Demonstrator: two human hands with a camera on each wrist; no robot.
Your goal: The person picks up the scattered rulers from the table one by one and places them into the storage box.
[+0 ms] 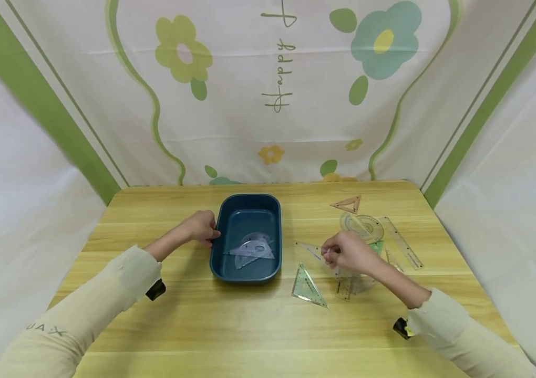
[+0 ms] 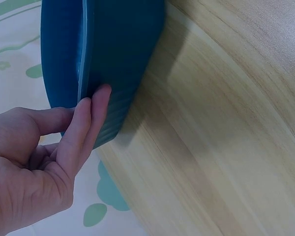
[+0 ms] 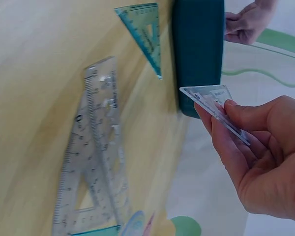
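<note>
My left hand point(image 1: 201, 227) pinches the left rim of a dark blue bin point(image 1: 220, 210), thumb on the inside and fingers along the outer wall point(image 2: 123, 54). Inside the bin lie a clear set square point(image 1: 260, 250) and a clear protractor point(image 1: 244, 260), overlapping. My right hand point(image 1: 349, 253) holds another clear set square point(image 3: 209, 102) between thumb and fingers, above the table to the right of the bin. A green set square point(image 1: 302, 289) lies on the table between the bin and that hand. Clear rulers point(image 3: 104, 98) and a large clear set square point(image 3: 71, 187) overlap below the right hand.
Farther right on the table lie an orange set square point(image 1: 355, 203), a round protractor point(image 1: 375, 226) and a clear ruler point(image 1: 405, 244). Part of a green piece point(image 1: 378, 247) shows behind the right hand. A printed curtain point(image 1: 230, 126) hangs behind the table.
</note>
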